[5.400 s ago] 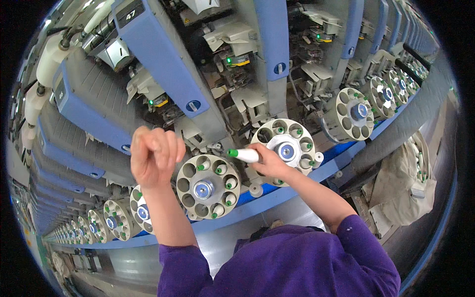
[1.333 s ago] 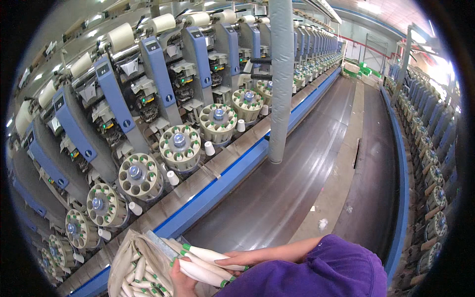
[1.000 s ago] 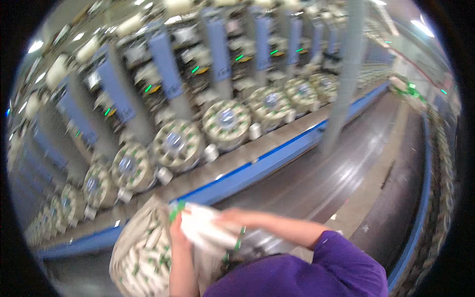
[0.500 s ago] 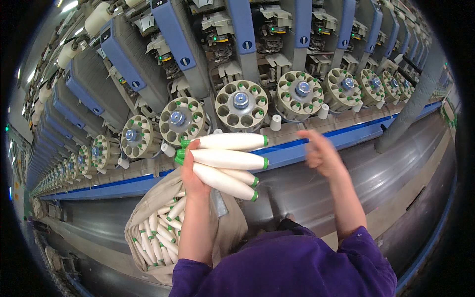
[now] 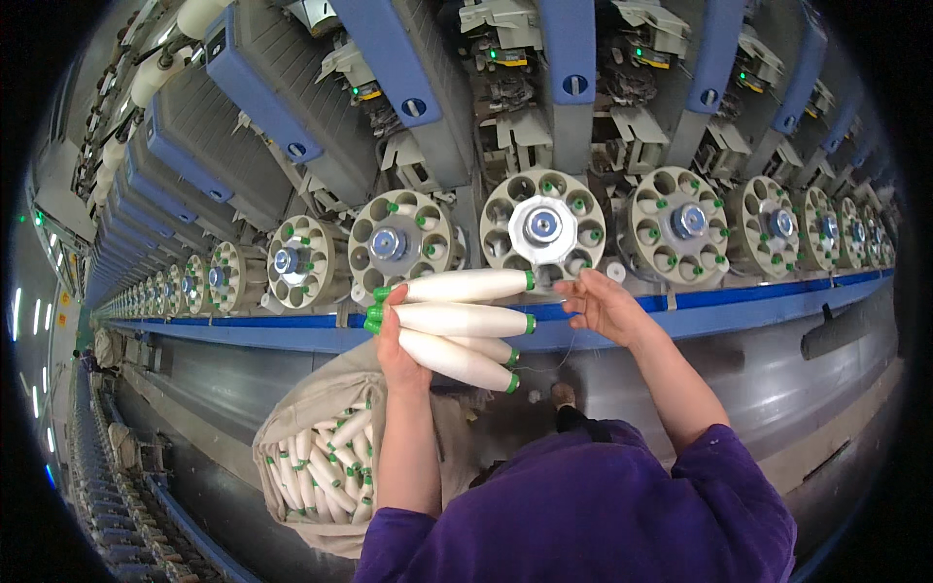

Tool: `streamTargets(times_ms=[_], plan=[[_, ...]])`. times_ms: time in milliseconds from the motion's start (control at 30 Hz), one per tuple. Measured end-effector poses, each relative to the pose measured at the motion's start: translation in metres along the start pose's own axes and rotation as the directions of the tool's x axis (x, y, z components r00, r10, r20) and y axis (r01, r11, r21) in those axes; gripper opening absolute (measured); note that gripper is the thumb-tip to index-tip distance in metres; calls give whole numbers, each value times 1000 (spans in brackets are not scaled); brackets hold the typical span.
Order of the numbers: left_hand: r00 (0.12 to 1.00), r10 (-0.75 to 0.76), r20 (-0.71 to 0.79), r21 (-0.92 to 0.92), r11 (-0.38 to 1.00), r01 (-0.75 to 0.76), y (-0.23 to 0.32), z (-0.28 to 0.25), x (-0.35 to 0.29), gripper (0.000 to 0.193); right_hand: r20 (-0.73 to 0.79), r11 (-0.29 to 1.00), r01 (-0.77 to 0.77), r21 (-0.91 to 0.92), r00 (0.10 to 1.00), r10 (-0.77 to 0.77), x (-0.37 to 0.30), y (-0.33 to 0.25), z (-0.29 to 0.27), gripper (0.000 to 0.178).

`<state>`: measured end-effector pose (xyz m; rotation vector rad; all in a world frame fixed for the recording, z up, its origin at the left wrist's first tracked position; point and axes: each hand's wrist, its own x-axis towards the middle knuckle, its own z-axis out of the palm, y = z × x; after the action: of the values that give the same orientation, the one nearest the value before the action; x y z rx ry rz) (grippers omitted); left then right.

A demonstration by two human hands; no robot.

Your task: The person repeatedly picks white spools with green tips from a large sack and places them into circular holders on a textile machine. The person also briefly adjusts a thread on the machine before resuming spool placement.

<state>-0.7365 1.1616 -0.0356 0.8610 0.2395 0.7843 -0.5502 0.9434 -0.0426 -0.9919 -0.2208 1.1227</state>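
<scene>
My left hand [image 5: 396, 342] grips several white yarn bobbins [image 5: 457, 317] with green ends, fanned out to the right. My right hand [image 5: 604, 304] is held up just right of the bobbin tips, fingers loosely curled, seemingly pinching a thin thread that runs down from it. Right above the hands sits a round magazine [image 5: 542, 226] with empty pockets and a silver hub. A similar round magazine [image 5: 401, 243] is to its left, above my left hand. A cloth bag [image 5: 323, 457] full of more bobbins hangs at my left hip.
A long row of winding units with blue arms [image 5: 393, 58] and round magazines [image 5: 685, 222] runs left and right. A blue rail [image 5: 758, 291] runs below them. A grey duct [image 5: 846, 335] lies at the right; an aisle floor [image 5: 194, 389] is below.
My head has turned back to the machine. My left hand lifted the bobbins from the bag up to the magazines, and my right hand moved close to the bobbin tips.
</scene>
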Motion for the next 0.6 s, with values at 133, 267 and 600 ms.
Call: streamTargets(times_ms=[133, 267, 600], plan=[[996, 49, -73, -23, 998, -50, -23, 7, 34, 42, 113, 956, -88, 280, 992, 58, 48, -31, -26, 28], [984, 129, -122, 251, 963, -95, -35, 6, 66, 36, -288, 995, 96, 25, 954, -85, 82, -70, -56, 26], [998, 67, -7, 645, 763, -47, -82, 41, 112, 35, 241, 916, 385, -113, 905, -350, 100, -86, -10, 25]])
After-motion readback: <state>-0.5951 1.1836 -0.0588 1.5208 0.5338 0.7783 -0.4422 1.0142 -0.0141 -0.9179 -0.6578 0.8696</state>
